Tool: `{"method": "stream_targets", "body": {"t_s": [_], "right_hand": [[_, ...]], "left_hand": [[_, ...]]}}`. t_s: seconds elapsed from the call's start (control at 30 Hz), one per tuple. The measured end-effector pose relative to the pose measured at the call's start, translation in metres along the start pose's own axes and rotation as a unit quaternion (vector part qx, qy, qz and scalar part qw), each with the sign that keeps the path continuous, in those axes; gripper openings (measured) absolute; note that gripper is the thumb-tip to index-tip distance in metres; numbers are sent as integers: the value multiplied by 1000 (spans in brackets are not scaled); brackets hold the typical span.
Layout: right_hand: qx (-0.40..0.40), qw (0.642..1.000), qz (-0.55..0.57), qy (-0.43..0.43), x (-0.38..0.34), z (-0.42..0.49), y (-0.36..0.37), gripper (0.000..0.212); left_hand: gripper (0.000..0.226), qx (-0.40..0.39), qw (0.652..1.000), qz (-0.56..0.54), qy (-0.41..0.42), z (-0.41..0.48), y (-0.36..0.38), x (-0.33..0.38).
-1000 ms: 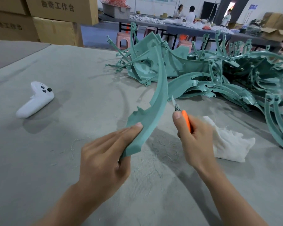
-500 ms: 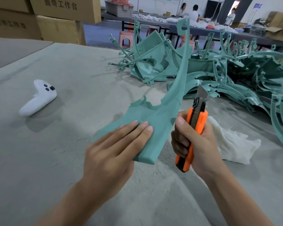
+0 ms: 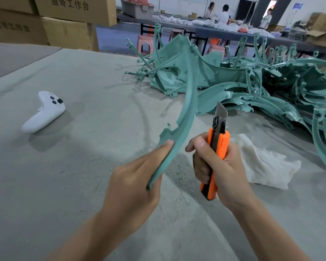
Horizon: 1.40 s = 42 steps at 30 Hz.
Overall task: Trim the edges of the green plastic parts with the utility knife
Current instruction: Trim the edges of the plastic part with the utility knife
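Observation:
My left hand holds the lower end of a long curved green plastic part, which arcs upward and away, seen edge-on. My right hand grips an orange utility knife upright, its blade extended and pointing up, just right of the part's edge and not touching it. A large heap of green plastic parts lies on the table at the back right.
A white game controller lies on the grey felt table at the left. A white cloth sits right of my right hand. Cardboard boxes stand at the back left. People work at a far table.
My left hand has turned the green part from its flat face toward me to edge-on. The knife stays upright in my right hand, a little further from the part.

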State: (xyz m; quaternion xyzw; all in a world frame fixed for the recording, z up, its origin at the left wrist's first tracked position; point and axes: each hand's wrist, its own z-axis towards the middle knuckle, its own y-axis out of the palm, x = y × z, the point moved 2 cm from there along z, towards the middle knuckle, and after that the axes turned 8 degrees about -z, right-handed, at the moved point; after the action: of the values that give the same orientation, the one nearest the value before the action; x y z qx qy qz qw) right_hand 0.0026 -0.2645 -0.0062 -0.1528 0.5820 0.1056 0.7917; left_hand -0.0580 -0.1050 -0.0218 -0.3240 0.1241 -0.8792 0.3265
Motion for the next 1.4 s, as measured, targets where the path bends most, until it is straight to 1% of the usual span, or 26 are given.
{"method": "stream_targets", "body": {"t_s": [0.07,0.1,0.13,0.2,0.23,0.3,0.4,0.67,0.9,1.0,1.07,1.13,1.23,1.27,1.33,1.4], "right_hand": [[32,993,-106,-36,-1,0,1,75],[42,984,-167,-52,-1,-1,2,88],[48,972,-220,-65,-1,-2,4,90],[55,952,-287,-93,0,-5,8,77],[58,946,-301,-104,1,-6,9,69],[54,938,-321,-117,3,-7,12,63],[59,928,-346,-126,6,-8,12,62],[67,928,-338,-140,5,-8,12,53],[97,911,-373,-146,3,-7,12,53],[121,890,-414,-145,5,-7,11,55],[152,881,-430,-123,7,-3,3,54],[194,878,-425,-106,6,2,-11,51],[235,886,-381,-124,2,5,-22,49],[230,889,-369,-141,1,4,-20,48],[194,896,-358,-178,-1,2,-8,46],[157,902,-358,-186,1,-1,1,45]], "left_hand": [[45,37,999,25,-21,2,-3,-1],[44,55,997,41,-23,2,-4,-1],[42,68,996,54,-21,3,-5,-3],[40,81,994,68,-15,2,-6,-4],[39,84,994,68,-13,1,-5,-4],[38,89,995,55,-6,-1,-4,-3],[35,98,995,27,5,-2,-3,-3],[29,90,996,-3,-6,1,-7,3],[29,76,997,13,9,2,-7,6],[29,67,997,22,7,3,-8,5],[29,52,998,20,15,1,-7,7],[35,35,999,9,28,-3,-3,11],[35,40,999,5,27,-2,2,16],[35,44,999,14,22,-1,2,16],[39,47,998,44,6,1,0,14],[42,53,996,71,-7,2,-3,12]]}}
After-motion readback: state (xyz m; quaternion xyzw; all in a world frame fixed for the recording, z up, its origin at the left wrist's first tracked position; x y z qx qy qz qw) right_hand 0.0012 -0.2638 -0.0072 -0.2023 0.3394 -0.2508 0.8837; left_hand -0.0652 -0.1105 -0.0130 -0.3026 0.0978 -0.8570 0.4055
